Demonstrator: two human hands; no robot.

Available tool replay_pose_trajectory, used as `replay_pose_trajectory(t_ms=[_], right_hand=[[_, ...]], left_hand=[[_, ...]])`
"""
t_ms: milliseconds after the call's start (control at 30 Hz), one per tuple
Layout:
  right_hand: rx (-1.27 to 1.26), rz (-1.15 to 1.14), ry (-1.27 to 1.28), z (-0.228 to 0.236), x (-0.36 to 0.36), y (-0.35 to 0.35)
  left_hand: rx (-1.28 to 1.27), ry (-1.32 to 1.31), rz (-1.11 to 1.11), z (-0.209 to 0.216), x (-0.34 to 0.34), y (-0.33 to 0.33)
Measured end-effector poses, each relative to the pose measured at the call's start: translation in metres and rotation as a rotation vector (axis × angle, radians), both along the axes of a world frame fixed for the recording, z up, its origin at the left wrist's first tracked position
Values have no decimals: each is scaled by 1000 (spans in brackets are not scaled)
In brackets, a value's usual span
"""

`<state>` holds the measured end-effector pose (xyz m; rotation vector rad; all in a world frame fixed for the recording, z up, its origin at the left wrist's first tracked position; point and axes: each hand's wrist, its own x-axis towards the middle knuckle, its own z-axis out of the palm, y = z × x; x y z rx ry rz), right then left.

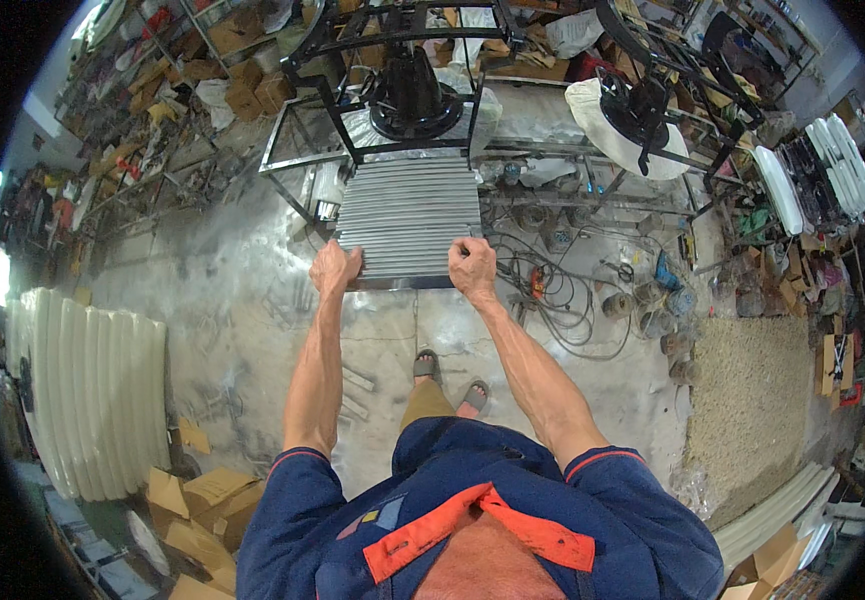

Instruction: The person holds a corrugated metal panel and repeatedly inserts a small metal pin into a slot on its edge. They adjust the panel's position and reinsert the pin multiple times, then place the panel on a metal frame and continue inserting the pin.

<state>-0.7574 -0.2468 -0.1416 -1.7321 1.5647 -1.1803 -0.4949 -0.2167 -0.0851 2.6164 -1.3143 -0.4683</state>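
A grey panel with close horizontal ribs (409,215) lies in front of me, with a dark bar (402,284) along its near edge. My left hand (335,267) is closed at the panel's near left corner, thumb toward the ribs. At the near right corner my right hand (473,268) has its fingers curled on the edge in a fist-like grip. Whatever lies beneath the fingers is hidden. Just beyond the panel's far edge stands a black metal frame (342,125) around a round black base (414,115).
Thin cables (567,310) coil on the concrete floor to the right. A metal-framed stand (292,165) reaches out behind the panel. Another black frame (642,110) stands at the far right. White ribbed pieces (92,390) lean at left, above open cardboard boxes (207,500).
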Motion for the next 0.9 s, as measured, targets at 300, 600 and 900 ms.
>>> replay_pose_trajectory(t_ms=[300, 600, 900], right_hand=[[-30, -13, -36, 0, 0, 0], [-30, 7, -28, -2, -1, 1], [-85, -41, 17, -4, 3, -1]], left_hand=[[-16, -11, 7, 5, -4, 2], [-7, -13, 29, 11, -9, 4], [9, -35, 13, 5, -8, 1]])
